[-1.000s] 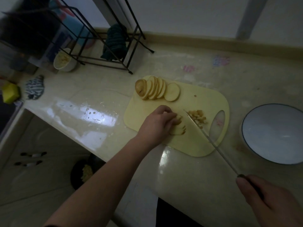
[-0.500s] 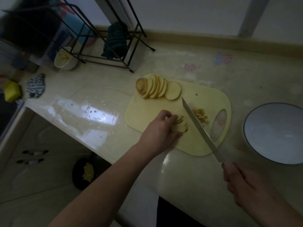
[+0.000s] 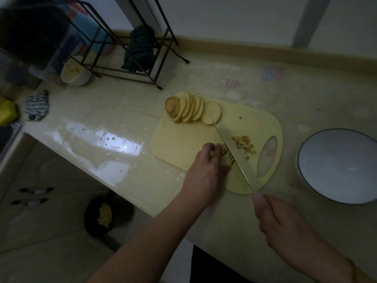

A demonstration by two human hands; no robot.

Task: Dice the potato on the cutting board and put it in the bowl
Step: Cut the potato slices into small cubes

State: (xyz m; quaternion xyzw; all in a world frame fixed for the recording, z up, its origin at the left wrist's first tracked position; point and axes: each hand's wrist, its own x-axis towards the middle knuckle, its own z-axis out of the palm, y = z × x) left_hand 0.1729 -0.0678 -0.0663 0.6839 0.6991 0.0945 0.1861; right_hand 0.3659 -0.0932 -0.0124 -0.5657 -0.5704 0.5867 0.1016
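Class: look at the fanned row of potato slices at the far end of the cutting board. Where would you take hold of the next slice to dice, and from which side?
Take the flat round slice at the right end of the row of potato slices. It lies down, overlapped only on its left, so pinch its free right rim from above. The slices further left lean on one another.

a board [image 3: 183,144], bowl [image 3: 338,166], rack [image 3: 130,68] and small bowl [image 3: 74,71] are carried by the counter [image 3: 204,78].

Left hand [image 3: 206,170] reaches forward with fingers curled and pressed down, while right hand [image 3: 283,223] is closed in a grip.
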